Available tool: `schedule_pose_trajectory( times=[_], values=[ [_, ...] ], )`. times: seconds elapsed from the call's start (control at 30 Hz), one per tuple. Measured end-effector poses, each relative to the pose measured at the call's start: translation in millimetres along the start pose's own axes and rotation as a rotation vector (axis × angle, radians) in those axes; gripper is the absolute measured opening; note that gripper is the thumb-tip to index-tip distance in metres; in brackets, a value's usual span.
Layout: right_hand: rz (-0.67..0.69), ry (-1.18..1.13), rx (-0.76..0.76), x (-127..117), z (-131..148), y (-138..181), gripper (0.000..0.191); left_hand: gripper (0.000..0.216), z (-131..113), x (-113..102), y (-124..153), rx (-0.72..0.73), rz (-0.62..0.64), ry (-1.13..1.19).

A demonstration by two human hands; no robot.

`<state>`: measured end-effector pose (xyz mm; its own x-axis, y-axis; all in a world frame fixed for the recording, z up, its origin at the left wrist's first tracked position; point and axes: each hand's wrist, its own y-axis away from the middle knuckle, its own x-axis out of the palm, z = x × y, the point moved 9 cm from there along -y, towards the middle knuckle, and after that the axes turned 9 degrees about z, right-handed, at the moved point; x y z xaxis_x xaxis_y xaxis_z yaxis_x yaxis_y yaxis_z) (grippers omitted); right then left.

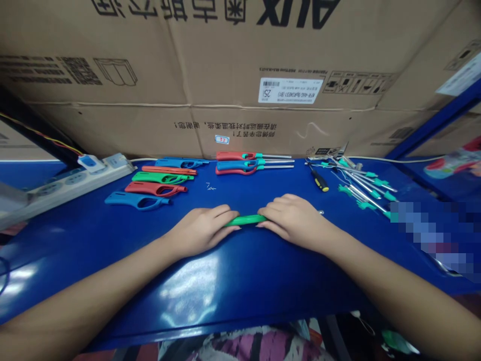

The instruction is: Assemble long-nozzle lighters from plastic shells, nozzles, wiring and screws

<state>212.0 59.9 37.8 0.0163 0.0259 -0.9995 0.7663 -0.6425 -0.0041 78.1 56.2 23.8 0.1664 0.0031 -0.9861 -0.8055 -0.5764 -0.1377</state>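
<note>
Both hands grip a green gas lighter (246, 220) lengthwise above the table's middle. My left hand (203, 228) is closed around its left end, and my right hand (291, 220) around its right end. Only a short green stretch of body shows between them. A small metal tip (320, 212) peeks out past the right hand, and I cannot tell if it belongs to the held lighter. Beyond the left hand lie several lighter casings: a blue one (131, 199), a red one (154, 188) and a green one (161, 177). Lighters with metal tubes (278, 162) lie further back.
A black and yellow screwdriver (319, 179) lies near a pile of metal tubes with teal parts (364, 185) on the right. A white power strip (75, 183) runs along the left. Behind the blue table (244, 281) stands a large cardboard box (225, 60). Small white bits (211, 187) lie mid-table.
</note>
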Motion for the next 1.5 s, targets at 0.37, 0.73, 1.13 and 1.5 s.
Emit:
schedule_pose_trajectory(
  times=[0.37, 0.73, 1.13, 1.5],
  values=[
    [-0.049, -0.001, 0.193, -13, -74, 17, 0.022, 0.025, 51, -16, 14, -0.034, -0.098, 0.180],
    [-0.239, 0.041, -0.187, -20, 4, 6, 0.026, 0.021, 19, -9, 4, -0.130, -0.127, 0.624],
    [-0.230, 0.106, -0.257, -6, 19, 9, 0.026, 0.026, 17, 1, 4, -0.212, -0.039, 0.838],
    [-0.234, -0.046, -0.237, -8, 14, 6, 0.027, 0.018, 15, -10, 8, -0.082, -0.142, 0.607]
  ],
)
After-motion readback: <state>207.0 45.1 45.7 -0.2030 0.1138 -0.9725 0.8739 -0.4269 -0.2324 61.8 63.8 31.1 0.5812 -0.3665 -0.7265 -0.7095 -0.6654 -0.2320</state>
